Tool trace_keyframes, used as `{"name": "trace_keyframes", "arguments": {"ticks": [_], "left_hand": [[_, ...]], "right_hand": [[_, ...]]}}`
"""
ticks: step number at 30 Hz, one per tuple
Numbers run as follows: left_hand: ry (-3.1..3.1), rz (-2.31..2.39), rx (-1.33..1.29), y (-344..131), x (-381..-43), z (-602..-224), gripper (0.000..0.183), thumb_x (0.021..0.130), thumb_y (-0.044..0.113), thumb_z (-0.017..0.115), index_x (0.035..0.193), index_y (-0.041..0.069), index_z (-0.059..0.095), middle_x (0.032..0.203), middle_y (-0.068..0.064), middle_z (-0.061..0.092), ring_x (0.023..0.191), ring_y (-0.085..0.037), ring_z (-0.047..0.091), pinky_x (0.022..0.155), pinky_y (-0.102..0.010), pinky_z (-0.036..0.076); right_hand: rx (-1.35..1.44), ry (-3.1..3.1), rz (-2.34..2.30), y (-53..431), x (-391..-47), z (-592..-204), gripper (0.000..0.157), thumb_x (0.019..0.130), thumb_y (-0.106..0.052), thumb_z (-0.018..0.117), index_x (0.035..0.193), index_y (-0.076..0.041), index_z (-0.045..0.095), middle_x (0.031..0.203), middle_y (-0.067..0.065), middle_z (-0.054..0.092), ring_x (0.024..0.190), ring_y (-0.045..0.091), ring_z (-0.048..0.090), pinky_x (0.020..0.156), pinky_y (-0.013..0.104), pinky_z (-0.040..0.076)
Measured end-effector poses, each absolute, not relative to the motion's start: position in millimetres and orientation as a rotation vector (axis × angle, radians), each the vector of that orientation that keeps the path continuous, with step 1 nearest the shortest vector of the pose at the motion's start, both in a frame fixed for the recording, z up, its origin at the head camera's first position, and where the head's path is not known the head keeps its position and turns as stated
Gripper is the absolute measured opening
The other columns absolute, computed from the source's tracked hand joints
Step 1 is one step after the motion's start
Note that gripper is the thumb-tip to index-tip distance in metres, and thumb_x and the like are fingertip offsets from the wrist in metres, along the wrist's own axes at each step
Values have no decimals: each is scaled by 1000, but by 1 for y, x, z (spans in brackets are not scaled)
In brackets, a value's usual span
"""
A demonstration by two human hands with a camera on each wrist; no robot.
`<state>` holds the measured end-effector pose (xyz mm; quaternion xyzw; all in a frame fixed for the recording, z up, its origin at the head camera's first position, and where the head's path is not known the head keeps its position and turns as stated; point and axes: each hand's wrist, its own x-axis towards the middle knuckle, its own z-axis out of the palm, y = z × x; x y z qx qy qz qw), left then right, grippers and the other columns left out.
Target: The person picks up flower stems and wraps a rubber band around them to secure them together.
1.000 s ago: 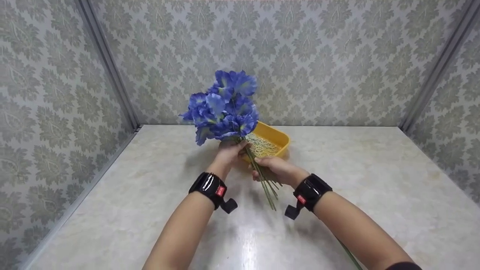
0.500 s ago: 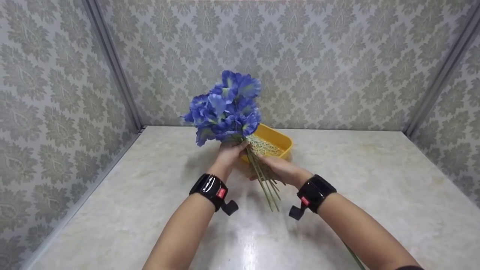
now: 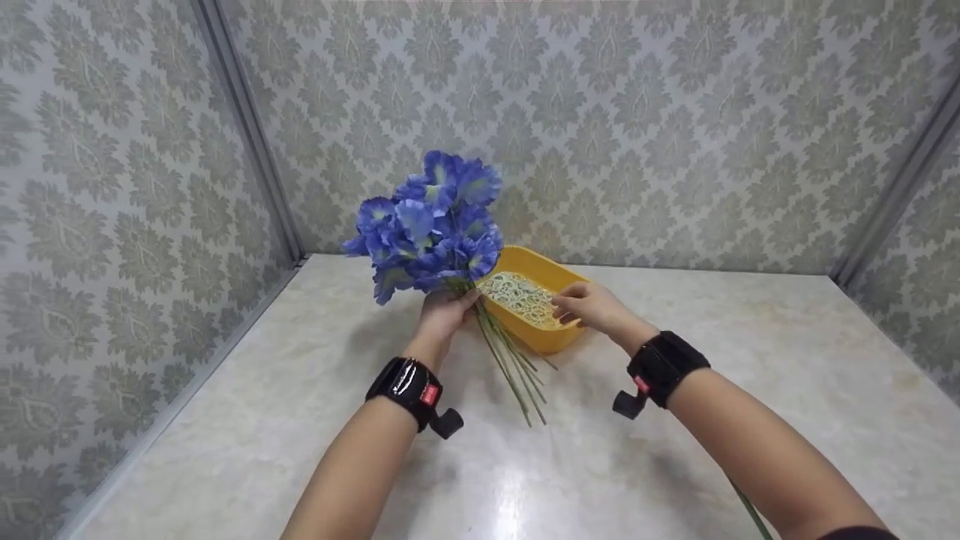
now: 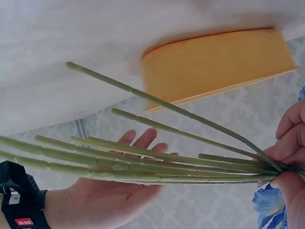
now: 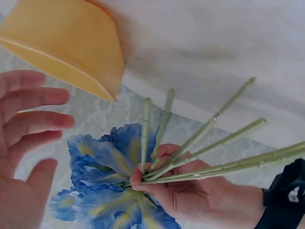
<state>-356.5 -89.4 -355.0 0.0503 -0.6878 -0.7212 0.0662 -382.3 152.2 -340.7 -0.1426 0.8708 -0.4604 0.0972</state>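
Observation:
My left hand (image 3: 444, 313) grips a bunch of blue artificial flowers (image 3: 435, 225) by the stems, just under the blooms. Below that hand the green stems (image 4: 190, 167) fan out, their ends bare. My right hand (image 3: 596, 307) is apart from the bunch, over the right side of a yellow bin (image 3: 559, 341). Its fingers look loosely spread in the right wrist view, with nothing between them. Inside the bin lie many pale rubber bands (image 3: 517, 296).
Partly under my right forearm, a loose green stem (image 3: 750, 510) lies on the table. Patterned walls stand at the back and both sides of the marbled table (image 3: 300, 435). Each wrist wears a black strap (image 3: 405, 390).
My right hand has let go of the stems and moved right to above the yellow bin. My left hand still holds the bunch, slightly further left in view.

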Motion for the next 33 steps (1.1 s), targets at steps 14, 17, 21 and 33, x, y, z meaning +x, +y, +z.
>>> {"name": "trace_keyframes", "arguments": {"ticks": [14,17,21,33], "left_hand": [[-1979,-2235,229,-121,-351,-366,15,103,0,64,96,-8,74,67,8,67,63,0,59,66,-13,51],[-1984,-2229,227,-124,-352,-367,18,104,2,64,101,-13,75,66,7,68,62,-1,58,64,-14,48],[-1985,-2240,235,-125,-353,-365,21,104,2,63,109,-15,73,72,3,73,66,-2,63,69,-15,52],[-1904,-2293,230,-126,-361,-361,11,102,-3,64,104,-12,70,80,-3,74,76,-9,70,87,-26,63]], "right_hand": [[-559,3039,-510,133,-418,-361,23,94,-7,70,112,6,77,117,24,76,107,40,72,98,54,57],[-591,3051,-313,126,-424,-368,22,94,-10,74,112,2,79,118,20,78,110,39,72,103,58,53],[-646,3008,-166,120,-431,-371,19,92,-8,77,110,-3,81,117,15,79,114,38,71,110,63,46],[-667,2889,-118,116,-456,-381,31,91,2,60,113,-8,81,123,17,76,117,38,68,109,60,48]]}}
